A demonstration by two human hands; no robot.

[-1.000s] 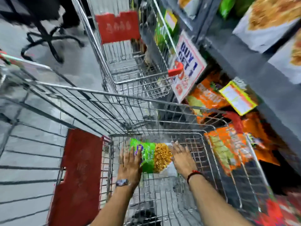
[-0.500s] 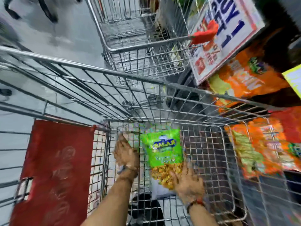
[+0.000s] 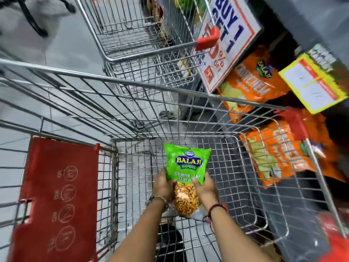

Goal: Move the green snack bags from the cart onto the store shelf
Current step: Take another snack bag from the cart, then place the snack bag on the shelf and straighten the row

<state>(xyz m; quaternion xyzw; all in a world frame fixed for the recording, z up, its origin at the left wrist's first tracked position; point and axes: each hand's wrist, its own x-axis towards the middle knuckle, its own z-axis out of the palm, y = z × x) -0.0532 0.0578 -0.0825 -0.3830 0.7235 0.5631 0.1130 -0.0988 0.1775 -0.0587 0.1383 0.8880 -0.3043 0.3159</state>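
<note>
A green snack bag with a blue and yellow label stands upright inside the wire cart, lifted off the cart floor. My left hand grips its lower left side and my right hand grips its lower right side, over the clear window of yellow snack. The store shelf runs along the right, grey, above the cart's right wall.
Orange snack bags fill the shelf rows at right behind a yellow price tag and a white offer sign. A second wire cart stands just ahead. A red child-seat flap hangs at the cart's left.
Both hands have closed on the green bag, turned it upright and raised it off the cart floor. The view has tilted further down into the cart.
</note>
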